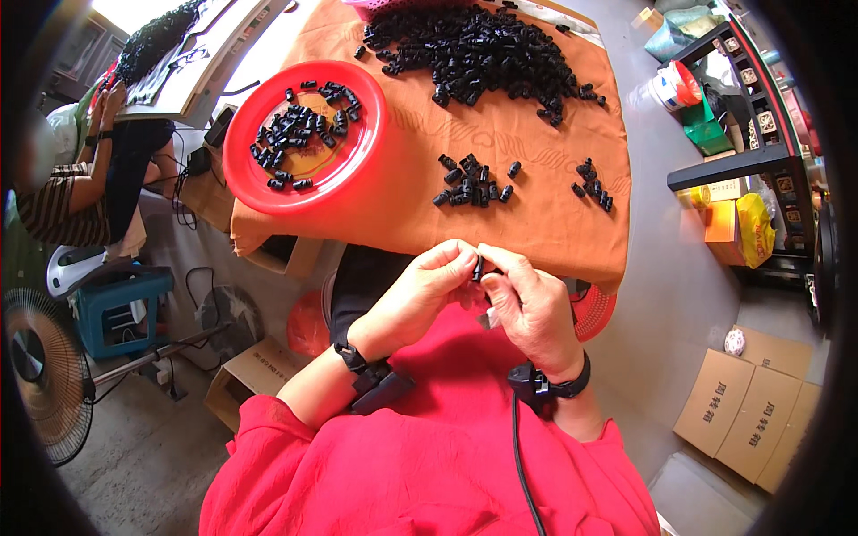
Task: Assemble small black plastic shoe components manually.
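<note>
My left hand (441, 273) and my right hand (531, 308) meet in front of my chest, just off the table's near edge. Between their pinched fingertips is a small black cylindrical part (478, 268), mostly covered by the fingers. Something small, pale and shiny (490, 318) shows below the right thumb; I cannot tell what it is. Similar black parts lie loose in a small group (472, 183) on the orange tablecloth (536, 237), with a smaller cluster (593, 186) to its right. More of them rest in a round red tray (357, 170) at the left.
A large heap of black parts (483, 54) covers the table's far side. At the left, a person in a striped top (63, 201) works at another table; a fan (45, 375) and blue stool (121, 308) stand nearer. Cardboard boxes (746, 411) and a dark shelf (742, 165) are at right.
</note>
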`<action>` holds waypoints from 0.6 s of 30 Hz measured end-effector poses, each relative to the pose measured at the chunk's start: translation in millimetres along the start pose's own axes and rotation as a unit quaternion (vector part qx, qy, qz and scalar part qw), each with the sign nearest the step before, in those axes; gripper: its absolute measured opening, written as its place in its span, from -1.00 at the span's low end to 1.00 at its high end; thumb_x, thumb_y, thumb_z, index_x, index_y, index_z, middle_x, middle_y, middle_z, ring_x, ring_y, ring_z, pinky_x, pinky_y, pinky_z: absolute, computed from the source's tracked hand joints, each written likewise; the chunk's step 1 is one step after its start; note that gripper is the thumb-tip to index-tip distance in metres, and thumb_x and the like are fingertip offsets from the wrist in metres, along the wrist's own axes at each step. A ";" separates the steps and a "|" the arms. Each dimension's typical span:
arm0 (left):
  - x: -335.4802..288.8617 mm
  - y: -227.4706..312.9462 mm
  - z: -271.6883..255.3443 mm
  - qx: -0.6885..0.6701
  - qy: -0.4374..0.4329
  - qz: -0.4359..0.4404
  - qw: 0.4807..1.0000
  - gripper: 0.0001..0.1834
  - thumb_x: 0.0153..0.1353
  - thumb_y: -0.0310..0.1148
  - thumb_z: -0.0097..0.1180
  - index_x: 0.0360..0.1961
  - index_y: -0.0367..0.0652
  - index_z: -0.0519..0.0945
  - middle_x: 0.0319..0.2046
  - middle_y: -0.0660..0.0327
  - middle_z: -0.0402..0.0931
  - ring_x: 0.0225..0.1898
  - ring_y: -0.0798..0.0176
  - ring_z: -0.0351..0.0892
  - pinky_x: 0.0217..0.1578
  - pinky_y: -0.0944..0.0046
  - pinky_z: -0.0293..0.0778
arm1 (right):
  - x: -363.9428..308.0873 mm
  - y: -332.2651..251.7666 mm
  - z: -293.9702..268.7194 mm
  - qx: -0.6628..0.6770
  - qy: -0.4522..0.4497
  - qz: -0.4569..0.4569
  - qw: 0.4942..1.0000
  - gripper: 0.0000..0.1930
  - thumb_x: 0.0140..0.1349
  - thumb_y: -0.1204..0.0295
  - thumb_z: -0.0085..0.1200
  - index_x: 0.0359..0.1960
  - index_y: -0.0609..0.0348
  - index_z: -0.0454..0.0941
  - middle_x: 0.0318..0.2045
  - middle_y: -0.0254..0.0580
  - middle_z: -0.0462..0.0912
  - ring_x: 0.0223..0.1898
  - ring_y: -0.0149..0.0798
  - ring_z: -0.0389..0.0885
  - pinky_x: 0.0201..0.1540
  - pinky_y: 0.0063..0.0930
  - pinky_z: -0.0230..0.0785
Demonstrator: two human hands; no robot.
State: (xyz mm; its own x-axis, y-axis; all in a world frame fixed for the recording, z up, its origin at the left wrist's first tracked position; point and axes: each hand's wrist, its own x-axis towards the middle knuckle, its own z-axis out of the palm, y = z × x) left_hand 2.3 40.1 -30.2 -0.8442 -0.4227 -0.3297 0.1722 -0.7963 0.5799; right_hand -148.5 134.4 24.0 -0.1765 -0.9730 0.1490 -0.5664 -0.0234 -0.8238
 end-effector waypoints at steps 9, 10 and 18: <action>-5.4 7.5 17.3 0.002 0.027 0.024 0.999 -0.70 0.51 -0.17 -0.09 -0.07 -0.21 0.49 -0.32 0.28 0.46 -0.29 0.35 0.48 -0.16 0.29 0.49 | 6.8 3.0 3.5 0.003 0.070 0.079 0.994 -0.80 0.44 0.40 0.01 -0.03 0.22 0.56 -0.54 -0.12 0.63 -0.58 -0.29 0.65 -0.48 -0.43 0.45; -4.6 5.9 15.6 0.002 0.027 0.023 0.999 -0.70 0.51 -0.17 -0.09 -0.07 -0.21 0.49 -0.32 0.28 0.46 -0.29 0.35 0.48 -0.16 0.29 0.49 | 7.4 4.7 4.7 -0.015 0.080 0.040 0.996 -0.81 0.44 0.40 0.01 -0.04 0.21 0.57 -0.54 -0.11 0.63 -0.56 -0.26 0.66 -0.47 -0.41 0.45; -0.4 -0.1 9.1 -0.033 0.021 0.030 0.999 -0.72 0.51 -0.19 -0.08 -0.13 -0.19 0.53 -0.31 0.28 0.50 -0.28 0.37 0.50 -0.18 0.32 0.49 | 5.7 4.7 10.1 0.045 0.061 0.084 0.994 -0.83 0.42 0.45 0.00 -0.06 0.21 0.57 -0.48 -0.07 0.66 -0.51 -0.18 0.69 -0.42 -0.37 0.51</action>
State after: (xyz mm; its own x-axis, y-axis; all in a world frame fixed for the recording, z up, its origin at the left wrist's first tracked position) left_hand -2.0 44.3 -23.3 -0.8093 -0.4869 -0.3284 0.2551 -0.7951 0.5502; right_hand -144.1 126.4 15.5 -0.3609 -0.9303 0.0660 -0.4483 0.1110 -0.8869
